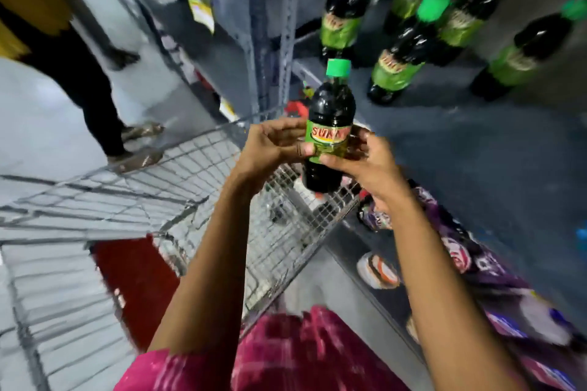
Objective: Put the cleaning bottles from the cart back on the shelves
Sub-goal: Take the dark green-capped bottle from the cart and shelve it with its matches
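**One dark bottle upright between my two hands**

I hold a dark plastic bottle with a green screw cap and green label [330, 133] upright, its long axis nearly vertical, cap pointing up and away from me, base down over the wire mesh cart [178, 187]. My left hand [273, 146] wraps the label from the left, thumb on the front; my right hand [359, 159] clamps it from the right, fingers across the lower edge of the label. Both are closed on the bottle. The label faces me: red letters on a yellow band read roughly "SUNNY", though the last letters are blurred.

Beyond my hands, on the grey metal shelf [444, 136], stand five matching dark bottles with green caps [397, 70], all upright, their labels too smeared to read. Below my right forearm lie purple packets [476, 260], count unclear.
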Demonstrator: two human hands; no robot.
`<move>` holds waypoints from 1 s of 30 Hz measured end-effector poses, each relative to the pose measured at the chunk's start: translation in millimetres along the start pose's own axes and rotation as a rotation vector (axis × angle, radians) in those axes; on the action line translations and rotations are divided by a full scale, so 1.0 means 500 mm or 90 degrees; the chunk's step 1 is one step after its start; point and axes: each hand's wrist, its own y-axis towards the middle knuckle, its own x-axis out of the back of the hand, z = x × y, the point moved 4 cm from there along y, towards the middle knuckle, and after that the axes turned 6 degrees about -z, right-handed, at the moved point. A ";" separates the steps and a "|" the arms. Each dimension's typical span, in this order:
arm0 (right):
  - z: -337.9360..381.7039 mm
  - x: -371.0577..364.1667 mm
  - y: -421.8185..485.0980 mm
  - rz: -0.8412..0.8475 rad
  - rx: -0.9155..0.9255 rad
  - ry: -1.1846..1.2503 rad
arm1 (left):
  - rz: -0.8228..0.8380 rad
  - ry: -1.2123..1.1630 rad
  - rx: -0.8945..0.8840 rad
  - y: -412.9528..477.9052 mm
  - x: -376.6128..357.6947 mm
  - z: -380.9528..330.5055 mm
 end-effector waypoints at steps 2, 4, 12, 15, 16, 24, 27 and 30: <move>0.027 0.057 -0.019 -0.085 0.048 0.005 | 0.066 0.029 -0.059 0.015 -0.058 -0.042; 0.045 0.107 -0.035 -0.157 0.088 0.012 | 0.125 0.068 -0.103 0.033 -0.116 -0.068; 0.029 0.307 -0.050 -0.422 0.159 0.049 | 0.319 0.207 -0.223 0.115 -0.385 -0.073; 0.015 0.329 -0.024 -0.456 0.154 0.010 | 0.321 0.231 -0.225 0.152 -0.421 -0.047; 0.009 0.330 -0.017 -0.459 0.150 -0.002 | 0.312 0.235 -0.219 0.161 -0.423 -0.037; -0.015 0.322 0.029 -0.471 0.130 -0.059 | 0.254 0.234 -0.187 0.194 -0.415 0.001; -0.014 0.327 0.042 -0.472 0.135 -0.055 | 0.250 0.233 -0.201 0.204 -0.423 0.001; -0.010 0.334 0.056 -0.472 0.133 -0.054 | 0.246 0.224 -0.199 0.214 -0.433 0.003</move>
